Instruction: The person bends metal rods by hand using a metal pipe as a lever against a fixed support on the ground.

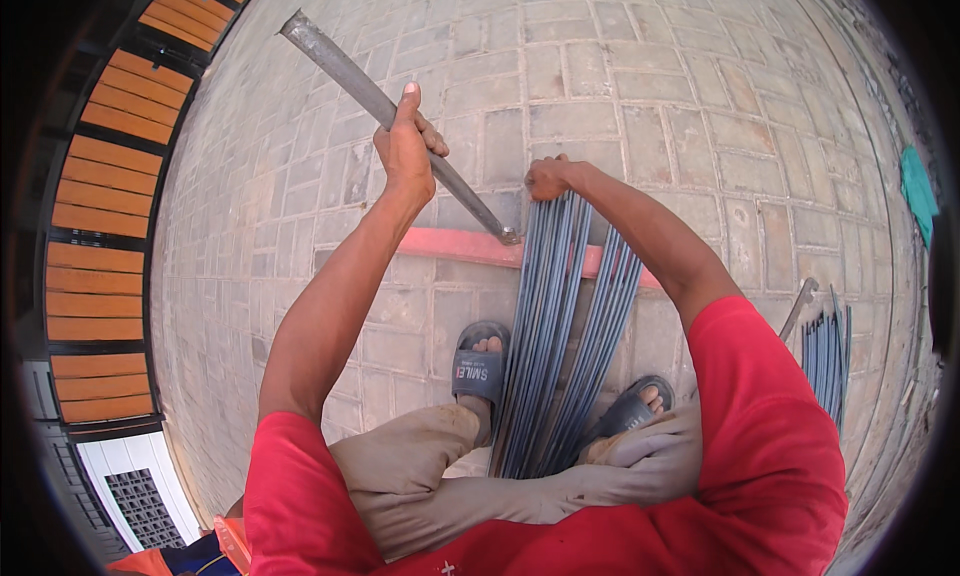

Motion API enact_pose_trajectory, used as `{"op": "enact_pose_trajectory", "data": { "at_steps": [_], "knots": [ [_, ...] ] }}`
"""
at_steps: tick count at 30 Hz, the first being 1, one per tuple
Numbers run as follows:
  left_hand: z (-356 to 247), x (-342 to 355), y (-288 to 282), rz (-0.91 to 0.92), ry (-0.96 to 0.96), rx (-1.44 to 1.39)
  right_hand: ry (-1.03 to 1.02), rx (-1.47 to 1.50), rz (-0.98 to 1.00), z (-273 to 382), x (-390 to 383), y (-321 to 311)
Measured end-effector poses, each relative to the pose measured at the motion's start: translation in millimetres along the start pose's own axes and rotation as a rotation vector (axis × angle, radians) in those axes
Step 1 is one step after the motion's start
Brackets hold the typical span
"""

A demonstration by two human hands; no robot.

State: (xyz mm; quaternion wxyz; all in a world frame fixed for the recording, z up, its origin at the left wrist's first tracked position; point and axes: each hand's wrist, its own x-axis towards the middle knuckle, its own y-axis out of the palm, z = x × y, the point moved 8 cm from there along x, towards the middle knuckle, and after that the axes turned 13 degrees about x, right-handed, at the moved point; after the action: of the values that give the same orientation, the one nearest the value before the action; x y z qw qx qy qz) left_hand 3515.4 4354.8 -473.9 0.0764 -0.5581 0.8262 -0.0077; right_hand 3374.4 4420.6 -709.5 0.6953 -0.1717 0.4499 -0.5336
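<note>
My left hand [406,154] is wrapped around a long grey metal bar [345,71], its thumb lying along the upper side. The bar slants from the upper left down toward the middle, where its lower end comes close to a bundle of thin steel rods [545,306]. At the far ends of these rods my right hand [547,179] is closed, with its fingers curled over the tips. The bundle fans into two groups and runs back between my feet. Beneath the rods, a red beam [455,246] lies crosswise on the paving.
My sandalled feet [480,371] stand on both sides of the rods. More short rods [825,361] and a metal tool [798,308] lie at the right. An orange slatted gate [105,201] lines the left side. Green cloth [917,196] is at the right edge.
</note>
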Motion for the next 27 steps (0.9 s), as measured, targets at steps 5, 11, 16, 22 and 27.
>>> {"op": "enact_pose_trajectory", "data": {
  "at_steps": [5, 11, 16, 22, 27],
  "knots": [
    [-19, -1, 18, 0.067, 0.13, -0.036, -0.072, 0.198, 0.018, 4, 2, -1],
    [-17, -15, 43, 0.143, 0.154, -0.001, -0.076, 0.256, -0.001, 0, -3, -4],
    [-10, -23, 50, 0.197, 0.126, -0.018, -0.078, 0.247, -0.041, 1, -3, -2],
    [-10, -12, 51, 0.142, 0.098, 0.015, -0.064, 0.286, -0.039, 3, -2, 2],
    [-11, 6, 57, 0.113, 0.082, 0.03, -0.106, 0.304, -0.115, 2, -2, 3]
  ]
}}
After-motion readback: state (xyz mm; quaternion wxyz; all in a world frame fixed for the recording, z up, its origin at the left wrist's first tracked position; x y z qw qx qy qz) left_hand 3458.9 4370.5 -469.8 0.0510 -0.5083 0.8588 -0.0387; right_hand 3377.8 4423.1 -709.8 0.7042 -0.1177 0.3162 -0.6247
